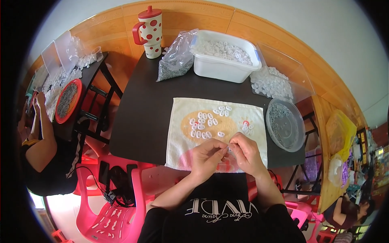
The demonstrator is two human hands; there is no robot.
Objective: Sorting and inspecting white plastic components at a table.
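Observation:
Over the near part of a cream towel (pixel 178 133), my left hand (pixel 207 158) and my right hand (pixel 245 154) meet, fingertips pinched close together. Something small and pale shows between them, too small and covered to name. Just beyond my hands, several small white oval plastic pieces (pixel 201 134) with holes lie in loose rows on the towel's printed patch. A single white piece (pixel 221 133) lies apart, nearest my fingers. Another little group (pixel 221 110) sits toward the far edge, and a few more pieces (pixel 247 128) are to the right.
A round clear tub (pixel 298 137) of small grey parts stands right of the towel. Behind are a white bin (pixel 221 73) of white pieces, a clear box (pixel 270 83), a bag (pixel 174 67) of grey parts and a spotted tumbler (pixel 152 34). At left, another person's arm (pixel 42 141) nears a red tray (pixel 78 83).

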